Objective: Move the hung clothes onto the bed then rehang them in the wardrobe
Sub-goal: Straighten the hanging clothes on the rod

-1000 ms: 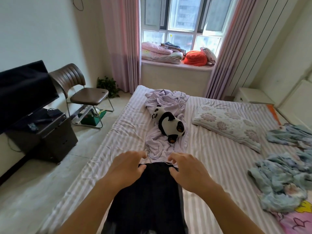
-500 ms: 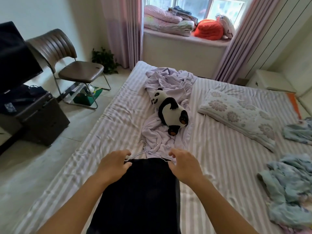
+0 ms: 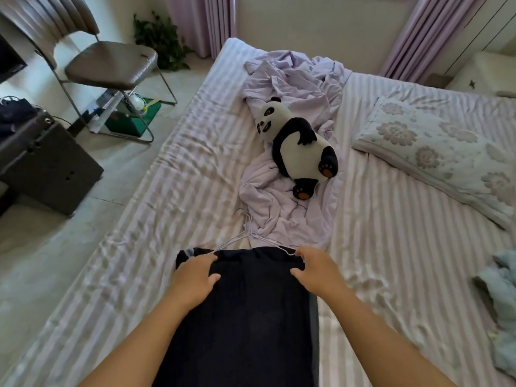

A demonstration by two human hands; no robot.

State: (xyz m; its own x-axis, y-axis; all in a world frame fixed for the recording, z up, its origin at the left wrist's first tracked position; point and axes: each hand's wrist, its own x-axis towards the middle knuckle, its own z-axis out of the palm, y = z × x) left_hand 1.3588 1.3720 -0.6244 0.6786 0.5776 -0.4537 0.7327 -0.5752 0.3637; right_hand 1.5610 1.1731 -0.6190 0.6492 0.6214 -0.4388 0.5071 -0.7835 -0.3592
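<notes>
A dark navy garment (image 3: 251, 317) lies flat on the striped bed (image 3: 173, 196), stretching from my body toward a thin white wire hanger (image 3: 248, 236) at its top edge. My left hand (image 3: 194, 277) rests palm down on the garment's upper left corner, fingers curled at the hanger's wire. My right hand (image 3: 315, 270) sits on the upper right corner, fingers bent over the hem by the hanger's other arm. Whether either hand pinches the cloth is hidden under the fingers.
A plush panda (image 3: 298, 146) lies on a crumpled lilac sheet (image 3: 290, 85) beyond the hanger. A floral pillow (image 3: 441, 152) is at right, pale blue clothes (image 3: 499, 300) at the right edge. Left of the bed stand a brown chair (image 3: 111, 62) and a dark cabinet (image 3: 47, 166).
My view has tilted down and moved closer to the bed. Both hands have spread apart along the garment's top edge, and the garment now lies flatter on the bed.
</notes>
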